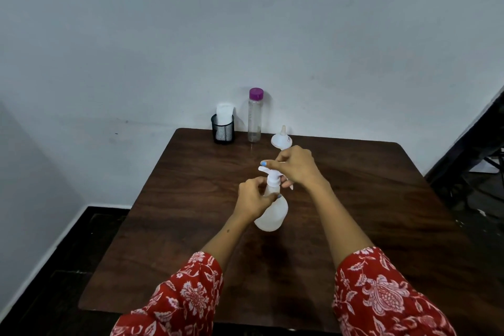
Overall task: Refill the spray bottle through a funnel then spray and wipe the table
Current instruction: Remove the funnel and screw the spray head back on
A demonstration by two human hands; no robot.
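Where wall meets floor, dark wooden table (354,213), spray bottle (272,213).

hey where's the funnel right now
In the head view the white funnel sits upside down, spout up, at the table's far edge, right of the purple-capped bottle and just beyond the right hand.

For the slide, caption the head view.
Left hand steadies spray bottle; right hand grips its spray head.
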